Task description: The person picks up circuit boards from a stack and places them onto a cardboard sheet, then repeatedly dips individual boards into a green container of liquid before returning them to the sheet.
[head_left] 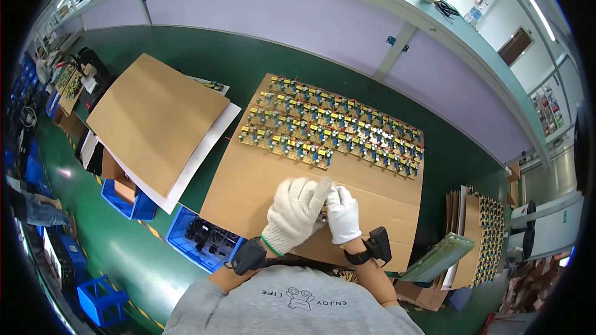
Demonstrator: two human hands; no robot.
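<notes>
My left hand (292, 214), in a cream knitted glove, is closed over the near middle of a cardboard sheet (236, 192). Against it is my right hand (343, 216) in a thin white glove, its fingers pinched together at the left fingertips. A sliver of a circuit board (323, 213) shows between the two, mostly covered by the gloves. Whatever the right fingers pinch is hidden. Beyond my hands, rows of small circuit boards (329, 123) with yellow, blue and white parts lie on the far half of the cardboard; the nearest row is shorter.
Left of the work sheet lies a stack of cardboard and white sheets (158, 111). A blue bin (180, 236) with black parts stands near my left forearm. At right are greenish panels (437, 259) and another board-covered sheet (490, 229). A lilac partition (267, 9) runs along the back.
</notes>
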